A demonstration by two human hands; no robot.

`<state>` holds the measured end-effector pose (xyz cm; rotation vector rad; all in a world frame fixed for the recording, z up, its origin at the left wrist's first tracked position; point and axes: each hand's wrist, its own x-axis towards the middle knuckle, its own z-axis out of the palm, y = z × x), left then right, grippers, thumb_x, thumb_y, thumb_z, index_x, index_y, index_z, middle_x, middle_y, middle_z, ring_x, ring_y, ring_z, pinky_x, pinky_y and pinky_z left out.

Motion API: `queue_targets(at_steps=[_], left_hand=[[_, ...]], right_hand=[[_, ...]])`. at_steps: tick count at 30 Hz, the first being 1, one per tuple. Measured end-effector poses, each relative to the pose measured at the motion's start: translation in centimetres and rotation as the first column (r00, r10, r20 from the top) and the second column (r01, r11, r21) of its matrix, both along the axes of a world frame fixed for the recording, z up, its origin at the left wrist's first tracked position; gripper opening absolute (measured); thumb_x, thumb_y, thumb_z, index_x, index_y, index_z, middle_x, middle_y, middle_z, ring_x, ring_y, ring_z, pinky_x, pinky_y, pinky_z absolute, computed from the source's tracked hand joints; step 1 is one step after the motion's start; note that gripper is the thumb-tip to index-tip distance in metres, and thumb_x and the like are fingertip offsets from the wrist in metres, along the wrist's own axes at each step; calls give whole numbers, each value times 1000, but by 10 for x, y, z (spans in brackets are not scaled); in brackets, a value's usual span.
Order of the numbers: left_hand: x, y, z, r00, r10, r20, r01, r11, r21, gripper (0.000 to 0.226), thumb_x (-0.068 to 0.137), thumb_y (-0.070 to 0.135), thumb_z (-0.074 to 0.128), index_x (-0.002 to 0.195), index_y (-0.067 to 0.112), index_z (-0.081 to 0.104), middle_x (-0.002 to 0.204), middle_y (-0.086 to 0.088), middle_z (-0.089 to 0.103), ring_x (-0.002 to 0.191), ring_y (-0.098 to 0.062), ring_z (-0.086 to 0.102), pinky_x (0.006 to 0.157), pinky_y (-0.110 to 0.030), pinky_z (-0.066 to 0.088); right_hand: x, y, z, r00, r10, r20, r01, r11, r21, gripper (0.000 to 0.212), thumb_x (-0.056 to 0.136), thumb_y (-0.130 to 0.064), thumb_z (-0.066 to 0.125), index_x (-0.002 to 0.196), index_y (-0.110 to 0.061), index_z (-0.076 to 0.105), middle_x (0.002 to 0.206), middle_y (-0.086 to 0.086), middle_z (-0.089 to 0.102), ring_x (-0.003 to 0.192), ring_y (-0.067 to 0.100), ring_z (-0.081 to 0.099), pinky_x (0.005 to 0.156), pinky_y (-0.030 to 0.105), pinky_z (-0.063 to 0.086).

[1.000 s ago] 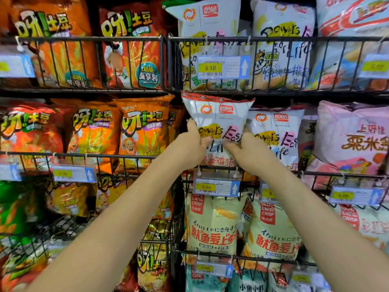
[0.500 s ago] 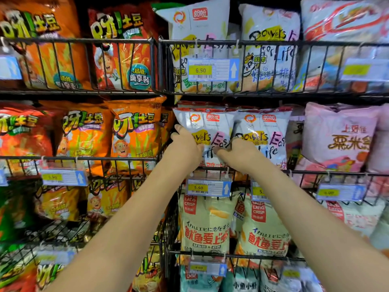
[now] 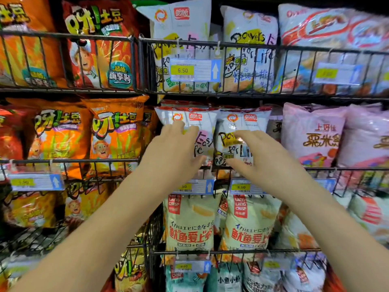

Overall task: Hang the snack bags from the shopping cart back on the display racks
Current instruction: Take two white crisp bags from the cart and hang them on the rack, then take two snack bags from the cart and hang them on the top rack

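Entry, as seen from my remote station: wire display rack, baskets in tiers.

Upper basket: white bags standing upright, and a price tag reading 6.50 on the front rail.

Middle basket: two matching white bags with red top edges at the front, side by side and touching, with pink bags to their right. The white snack bag on the left of the pair is the task's item. It stands upright inside the basket, behind the front rail.

Lower basket: pale green bags, two abreast.

Left basket at mid height: orange bags.

Left hand: open, fingers loosely spread against the face of the white snack bag, gripping nothing.

Right hand: open, fingers fairly straight, reaching over the neighbouring white bag.

Change: a second ago both hands pinched the white snack bag by its lower corners and held it raised in front of the basket. Half a second ago it was going down into the basket, both hands on it. Now it is seated beside its twin and both hands have let go.
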<state>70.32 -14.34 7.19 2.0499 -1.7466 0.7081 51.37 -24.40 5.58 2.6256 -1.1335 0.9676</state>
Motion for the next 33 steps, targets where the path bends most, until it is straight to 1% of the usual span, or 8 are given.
queue_targets(at_steps=[3, 7, 11, 14, 17, 22, 28, 33], left_hand=[[-18, -12, -10, 987, -138, 77, 139, 990, -14, 66, 96, 52, 60, 151, 21, 40, 151, -11, 38, 140, -33, 35, 108, -43, 38], [-44, -28, -34, 954, -281, 101, 281, 960, 16, 72, 96, 51, 61, 157, 25, 34, 162, -12, 28, 151, -34, 20, 121, -47, 25], [-72, -46, -66, 869, -482, 113, 483, 875, 22, 66, 84, 46, 77, 141, 21, 57, 148, -15, 49, 140, -40, 42, 111, -55, 42], [-103, -59, -94, 767, -640, 41, 641, 768, -4, 62, 81, 45, 75, 135, 18, 62, 139, -17, 56, 131, -42, 50, 103, -58, 48], [-146, -69, -119, 729, -684, 13, 684, 729, 32, 62, 82, 49, 75, 136, 20, 61, 141, -17, 55, 132, -41, 49, 107, -55, 44], [-246, -74, -148, 624, -779, -60, 779, 613, 135, 66, 90, 55, 64, 148, 27, 47, 152, -11, 40, 144, -35, 31, 114, -52, 34], [-383, -68, -186, 471, -871, -139, 880, 453, 142, 66, 77, 46, 75, 136, 20, 62, 134, -18, 56, 125, -42, 53, 105, -54, 49], [-521, -64, -205, 397, -878, -265, 916, 359, 181, 70, 84, 49, 77, 146, 27, 55, 148, -11, 47, 138, -36, 42, 116, -49, 36]], right_hand=[[-30, 9, -16, 997, -58, -45, 55, 996, -74, 71, 89, -57, 61, 152, -29, 43, 151, 4, 46, 136, 28, 48, 104, 45, 50], [-67, 12, -44, 982, -181, -52, 175, 979, -102, 72, 85, -50, 77, 147, -22, 54, 150, 16, 49, 129, 39, 54, 105, 49, 49], [-101, 31, -80, 966, -257, 9, 256, 960, -112, 70, 83, -47, 77, 144, -20, 58, 147, 19, 52, 129, 41, 56, 103, 52, 50], [-137, 55, -105, 929, -368, 33, 369, 929, -39, 70, 86, -47, 77, 148, -25, 54, 153, 14, 48, 136, 36, 50, 107, 52, 48], [-182, 80, -129, 872, -490, 4, 489, 870, 70, 69, 91, -50, 70, 152, -27, 48, 160, 9, 40, 144, 30, 40, 114, 48, 43], [-266, 115, -157, 758, -652, 4, 650, 755, 87, 68, 86, -48, 75, 147, -26, 54, 153, 8, 49, 141, 25, 41, 113, 42, 41], [-391, 147, -188, 632, -773, 52, 763, 633, 127, 71, 79, -41, 86, 142, -20, 61, 147, 15, 54, 134, 36, 52, 107, 53, 49], [-511, 180, -206, 535, -843, 48, 831, 536, 153, 72, 76, -40, 88, 140, -19, 63, 144, 16, 57, 129, 37, 56, 103, 49, 49]])
